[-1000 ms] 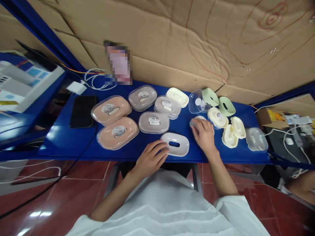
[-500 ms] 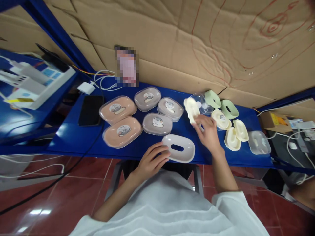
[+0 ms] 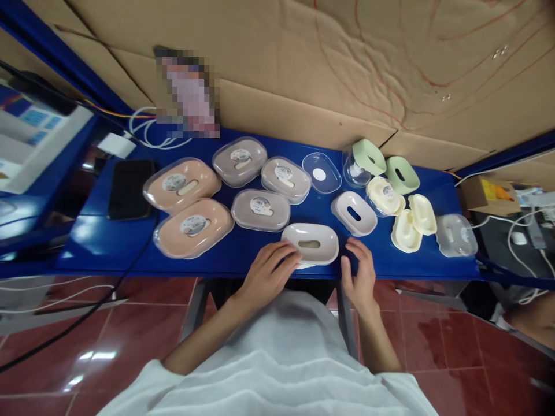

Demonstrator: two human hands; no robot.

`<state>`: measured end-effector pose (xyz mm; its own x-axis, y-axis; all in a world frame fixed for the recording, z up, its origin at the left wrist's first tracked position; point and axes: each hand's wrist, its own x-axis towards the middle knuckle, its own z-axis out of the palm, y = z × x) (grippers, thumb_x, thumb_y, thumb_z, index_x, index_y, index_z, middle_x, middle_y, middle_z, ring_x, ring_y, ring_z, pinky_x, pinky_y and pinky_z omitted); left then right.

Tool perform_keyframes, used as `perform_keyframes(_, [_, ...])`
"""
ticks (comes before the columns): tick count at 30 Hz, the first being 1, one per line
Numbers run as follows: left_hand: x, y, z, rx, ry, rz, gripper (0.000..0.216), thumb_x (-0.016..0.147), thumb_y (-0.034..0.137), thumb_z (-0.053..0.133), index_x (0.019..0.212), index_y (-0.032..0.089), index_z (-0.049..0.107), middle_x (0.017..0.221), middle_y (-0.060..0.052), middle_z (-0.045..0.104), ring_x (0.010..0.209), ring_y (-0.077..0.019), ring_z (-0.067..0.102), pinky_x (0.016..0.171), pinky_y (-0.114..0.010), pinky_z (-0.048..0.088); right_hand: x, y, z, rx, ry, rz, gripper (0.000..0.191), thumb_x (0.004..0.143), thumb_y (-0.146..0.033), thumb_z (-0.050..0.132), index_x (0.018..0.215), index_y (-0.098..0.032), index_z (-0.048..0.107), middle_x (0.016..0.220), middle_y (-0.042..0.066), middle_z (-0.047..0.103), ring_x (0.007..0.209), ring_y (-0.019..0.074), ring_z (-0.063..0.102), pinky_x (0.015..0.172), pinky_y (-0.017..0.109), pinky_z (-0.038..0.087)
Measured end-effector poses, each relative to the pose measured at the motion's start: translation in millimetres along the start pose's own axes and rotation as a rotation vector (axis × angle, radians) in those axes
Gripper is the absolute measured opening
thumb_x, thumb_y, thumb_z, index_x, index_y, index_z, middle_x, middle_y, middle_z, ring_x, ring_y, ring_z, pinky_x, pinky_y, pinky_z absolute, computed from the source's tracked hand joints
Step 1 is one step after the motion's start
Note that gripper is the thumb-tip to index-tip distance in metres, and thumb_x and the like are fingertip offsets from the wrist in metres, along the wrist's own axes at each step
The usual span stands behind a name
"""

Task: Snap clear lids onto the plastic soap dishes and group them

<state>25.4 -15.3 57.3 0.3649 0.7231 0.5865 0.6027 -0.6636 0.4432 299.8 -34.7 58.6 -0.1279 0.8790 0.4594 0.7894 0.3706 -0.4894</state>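
Note:
At the front edge of the table, a pale grey oval tray (image 3: 310, 228) with a long slot sits on a cream piece that peeks out below its near side. My left hand (image 3: 273, 268) holds the tray's left end, fingers over the rim. Just off its right end is my right hand (image 3: 359, 268), fingers apart and holding nothing. Behind that hand lies a second grey slotted tray (image 3: 366, 214). A clear oval lid (image 3: 332, 182) with a round white label lies farther back.
Peach lidded boxes (image 3: 191, 231) and grey lidded boxes (image 3: 260, 214) stand to the left. Cream pieces (image 3: 407, 234), green slotted trays (image 3: 405, 182) and a clear lid (image 3: 457, 242) are on the right. A black phone-like slab (image 3: 130, 190) and charger (image 3: 117, 145) lie far left.
My right hand has moved the cream piece from the back to beneath the grey tray and let go. The clear lid and second grey tray now show fully. The view has shifted.

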Motion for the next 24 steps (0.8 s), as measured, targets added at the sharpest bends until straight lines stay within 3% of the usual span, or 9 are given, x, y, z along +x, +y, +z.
perform_keyframes(3, [1, 7, -2, 0.074, -0.058, 0.03, 0.014, 0.106, 0.019, 0.065, 0.118, 0.02, 0.072, 0.115, -0.007, 0.079, 0.117, -0.0239, 0.072, 0.104, -0.04, 0.053, 7, 3, -1, -0.035, -0.209, -0.186, 0.056, 0.106, -0.036, 0.065, 0.16, -0.028, 0.051, 0.167, 0.017, 0.05, 0.157, 0.0372, 0.048, 0.119, 0.06, 0.052])
perform_keyframes(7, [0, 11, -1, 0.131, -0.135, 0.047, 0.016, 0.106, 0.026, 0.067, 0.12, 0.019, 0.073, 0.119, -0.008, 0.079, 0.117, -0.0239, 0.071, 0.104, -0.04, 0.049, 21, 10, -1, -0.032, -0.376, -0.275, 0.054, 0.107, -0.03, 0.065, 0.16, -0.031, 0.054, 0.173, 0.011, 0.045, 0.163, 0.0342, 0.039, 0.126, 0.059, 0.047])
perform_keyframes(15, [-5, 6, 1, 0.162, -0.21, 0.073, 0.031, 0.105, 0.012, 0.061, 0.134, 0.018, 0.07, 0.129, -0.01, 0.078, 0.124, -0.0248, 0.068, 0.104, -0.039, 0.049, 39, 21, -1, -0.008, -0.464, -0.317, 0.055, 0.106, -0.033, 0.067, 0.16, -0.031, 0.055, 0.171, 0.007, 0.049, 0.164, 0.0319, 0.038, 0.13, 0.059, 0.045])
perform_keyframes(21, [-9, -2, -3, 0.135, -0.211, 0.062, 0.028, 0.105, 0.011, 0.059, 0.128, 0.018, 0.072, 0.127, -0.01, 0.078, 0.125, -0.0247, 0.069, 0.104, -0.04, 0.049, 27, 14, 5, -0.147, -0.441, -0.406, 0.05, 0.109, -0.029, 0.063, 0.158, -0.028, 0.057, 0.169, 0.009, 0.051, 0.163, 0.0295, 0.039, 0.132, 0.057, 0.039])
perform_keyframes(24, [-10, -3, -2, 0.119, -0.189, 0.052, 0.026, 0.106, 0.013, 0.058, 0.127, 0.02, 0.072, 0.127, -0.009, 0.078, 0.126, -0.0242, 0.069, 0.106, -0.041, 0.048, 40, 10, -1, -0.159, -0.449, -0.413, 0.048, 0.111, -0.032, 0.058, 0.159, -0.029, 0.056, 0.167, 0.008, 0.054, 0.161, 0.0285, 0.044, 0.132, 0.056, 0.037])
